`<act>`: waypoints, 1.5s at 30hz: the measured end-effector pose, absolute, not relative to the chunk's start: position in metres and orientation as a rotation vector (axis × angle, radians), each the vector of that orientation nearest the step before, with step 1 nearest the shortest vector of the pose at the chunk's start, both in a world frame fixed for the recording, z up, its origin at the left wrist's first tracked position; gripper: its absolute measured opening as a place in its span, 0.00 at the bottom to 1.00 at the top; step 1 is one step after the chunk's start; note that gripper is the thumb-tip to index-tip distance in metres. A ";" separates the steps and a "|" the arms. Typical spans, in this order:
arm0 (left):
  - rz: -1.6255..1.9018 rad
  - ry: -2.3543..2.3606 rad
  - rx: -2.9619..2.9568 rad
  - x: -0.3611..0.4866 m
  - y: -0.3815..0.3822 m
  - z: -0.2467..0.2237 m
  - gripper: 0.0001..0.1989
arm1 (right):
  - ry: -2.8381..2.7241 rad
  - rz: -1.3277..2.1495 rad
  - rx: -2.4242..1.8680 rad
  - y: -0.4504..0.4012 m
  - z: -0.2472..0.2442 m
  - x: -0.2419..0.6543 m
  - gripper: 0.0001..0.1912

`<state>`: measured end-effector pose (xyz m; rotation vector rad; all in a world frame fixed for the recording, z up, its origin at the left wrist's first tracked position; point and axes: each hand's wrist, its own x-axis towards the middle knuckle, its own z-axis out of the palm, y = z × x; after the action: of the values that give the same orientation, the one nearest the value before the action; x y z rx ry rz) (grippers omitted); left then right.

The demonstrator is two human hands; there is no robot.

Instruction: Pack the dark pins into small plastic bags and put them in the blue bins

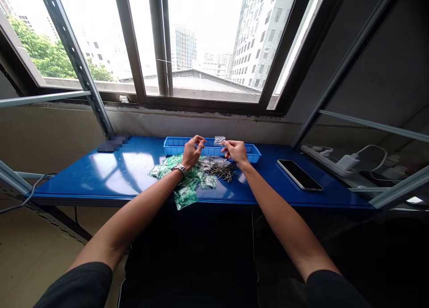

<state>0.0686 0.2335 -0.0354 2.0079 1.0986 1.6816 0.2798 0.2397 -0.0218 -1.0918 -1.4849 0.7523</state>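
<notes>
My right hand (236,151) pinches a small clear plastic bag (219,141) by its edge, over the blue plastic bin (254,154). To its left, my left hand (193,152) is raised above the bin's near side, fingers loosely curved and apart, with nothing visible in them. A watch (181,168) is on the left wrist. Below the hands, a heap of green plastic packets (186,196) spreads over the table. Beside it lie a pile of dark and brass-coloured thin pieces, like screws or pins (224,171), and a small clear packet (209,182).
The blue table (110,169) stands under a window. A phone (299,175) lies at the right, near a power strip (330,160) with a white charger (347,162). Metal uprights (78,62) rise at both sides. A dark blurred object (114,143) sits at the back left.
</notes>
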 end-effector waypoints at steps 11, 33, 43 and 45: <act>1.673 1.078 2.019 0.069 0.233 -0.036 0.11 | -1.946 0.382 -1.313 0.237 -0.025 0.280 0.18; 1.628 1.049 2.055 0.069 0.233 -0.037 0.12 | -2.222 0.153 -1.273 0.237 -0.024 0.284 0.11; 1.591 1.049 2.072 0.069 0.232 -0.037 0.13 | -2.191 0.117 -1.297 0.236 -0.023 0.283 0.09; 1.594 1.054 2.074 0.069 0.232 -0.037 0.13 | -2.127 0.143 -1.233 0.237 -0.022 0.282 0.11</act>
<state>0.0692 0.2320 -0.0366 2.0740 1.0538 1.5937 0.2822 0.2366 -0.0224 -1.2331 -2.1266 0.1426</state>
